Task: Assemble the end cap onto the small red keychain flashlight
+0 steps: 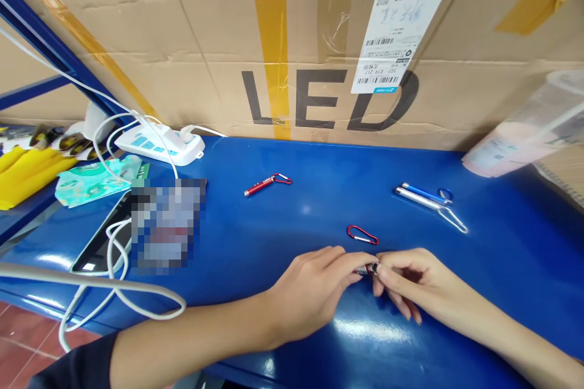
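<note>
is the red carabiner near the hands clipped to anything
No, the red carabiner lies by itself on the blue table, with nothing attached.

Cardboard box [196,30] behind the tabletop [314,194], power strip [182,152] at the back left, phone [98,244] nearer, single penlight [258,187] left of the loose carabiner [376,240], carabiner just beyond left hand [310,289] and right hand [417,276], two penlights [418,199] farther right.

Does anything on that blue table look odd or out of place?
Yes, slightly: a red clip lies by itself on the table, just beyond the left hand and right hand. The red tube, silver tube and blue tube each appear to have a clip attached, so this one looks stray. Nothing looks spilled.
</note>
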A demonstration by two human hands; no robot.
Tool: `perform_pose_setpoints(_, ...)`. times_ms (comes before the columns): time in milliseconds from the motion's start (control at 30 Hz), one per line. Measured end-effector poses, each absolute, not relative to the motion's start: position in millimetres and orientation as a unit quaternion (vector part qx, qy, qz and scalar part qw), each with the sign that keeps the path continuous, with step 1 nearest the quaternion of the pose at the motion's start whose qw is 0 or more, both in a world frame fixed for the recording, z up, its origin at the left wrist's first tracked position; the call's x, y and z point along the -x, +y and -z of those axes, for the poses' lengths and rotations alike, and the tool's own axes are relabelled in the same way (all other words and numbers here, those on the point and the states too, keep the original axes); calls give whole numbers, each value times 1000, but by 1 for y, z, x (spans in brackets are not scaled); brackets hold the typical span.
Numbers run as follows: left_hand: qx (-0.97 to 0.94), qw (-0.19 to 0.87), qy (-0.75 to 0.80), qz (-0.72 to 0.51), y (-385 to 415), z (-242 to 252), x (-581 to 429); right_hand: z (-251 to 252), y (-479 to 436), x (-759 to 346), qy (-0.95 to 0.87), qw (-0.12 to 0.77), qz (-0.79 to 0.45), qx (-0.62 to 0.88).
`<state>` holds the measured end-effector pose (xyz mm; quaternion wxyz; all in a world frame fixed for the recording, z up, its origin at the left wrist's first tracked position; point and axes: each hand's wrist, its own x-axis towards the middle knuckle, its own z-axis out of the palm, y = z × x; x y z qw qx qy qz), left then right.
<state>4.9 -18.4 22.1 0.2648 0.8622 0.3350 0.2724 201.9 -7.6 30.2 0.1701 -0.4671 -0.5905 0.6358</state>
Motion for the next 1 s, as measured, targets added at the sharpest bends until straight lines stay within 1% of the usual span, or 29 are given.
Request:
perform_pose_setpoints(433,-856,287,328,-277,-18,-26,-6,-24,-8,-204,-593,184,-637,457)
perform_pose_setpoints(833,-873,247,332,-259,-16,-25,-3,-25,-9,-200,-569,192,-643,475)
perform_pose_setpoints(933,-866,246,340,-271,-16,-23,-2,-31,-6,-197,-594,218,-591,500)
perform_pose_setpoints(1000,-857,254,347,-286,-15,-22,-2,-34,-5,-197,-631,276,-506,519)
